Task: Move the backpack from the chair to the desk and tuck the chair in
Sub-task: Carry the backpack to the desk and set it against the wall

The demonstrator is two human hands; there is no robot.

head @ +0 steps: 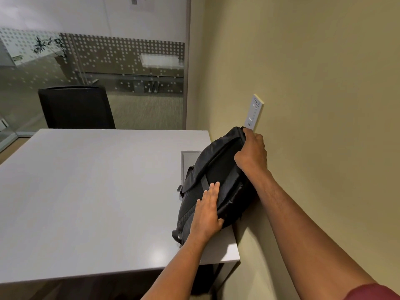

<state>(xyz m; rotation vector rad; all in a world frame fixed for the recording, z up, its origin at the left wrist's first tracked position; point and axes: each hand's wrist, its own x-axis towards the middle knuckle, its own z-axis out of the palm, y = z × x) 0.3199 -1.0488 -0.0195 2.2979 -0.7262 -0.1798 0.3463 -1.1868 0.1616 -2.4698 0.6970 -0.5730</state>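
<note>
Scanning from the left, we saw a black mesh-backed office chair (75, 108) well beyond our hands, across the pale grey laminate desk (86, 191), apparently against its far edge; whether this was the chair to tuck in we could not tell.

Our left hand (207, 213) lay flat, fingers together and extended, palm pressed on the near flank of the soft black fabric backpack (216, 180), thumb hooked round its lower edge. It gripped nothing; it only steadied. The backpack rested on the desk's right end, directly under and ahead of that hand, leaning against the beige painted wall (313, 83). A grey recessed cable hatch (189, 158) showed just beyond the left fingertips, partly covered by the bag.

Our right hand (252, 152) was closed over the backpack's top end, fingers curled round the fabric there, just below a white wall switch plate (255, 112). The bag sat between our two hands.

We judged the backpack limp and fairly light: its cloth sagged and creased under the grip, so it would slump rather than stand by itself. The top end, where the right hand held, looked the surest place to hold, with a flat palm on the side to stop it sliding off the smooth desk edge. Loose straps (180, 188) hung leftward of our left hand and could snag.
</note>
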